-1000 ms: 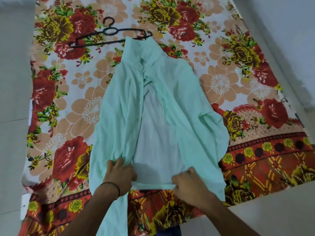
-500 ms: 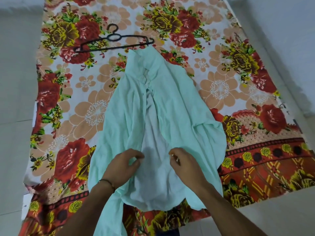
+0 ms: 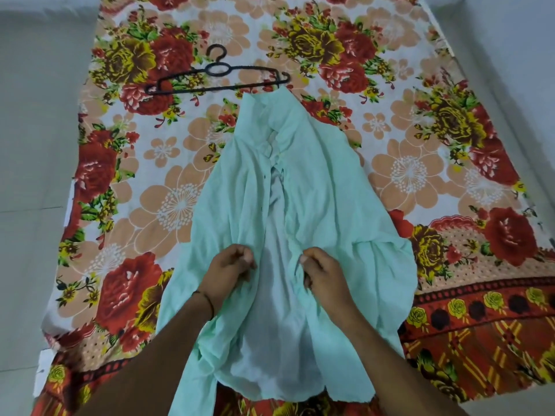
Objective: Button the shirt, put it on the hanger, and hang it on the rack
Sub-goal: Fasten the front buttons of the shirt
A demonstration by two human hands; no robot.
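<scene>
1 mint shirt, unbuttoned and rumpled; 1 black hanger; left hand and right hand each apparently pinching a front edge.

Text: nothing readable anywhere right now.
Shirt: plain mint cloth, no label or brand showing.
Hanger: black, no legible mark.
Sheet: flowers only, no words.

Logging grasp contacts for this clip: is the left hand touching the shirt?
Touching. The head view shows the left hand pinching a front edge of the shirt between curled fingers and thumb.
</scene>
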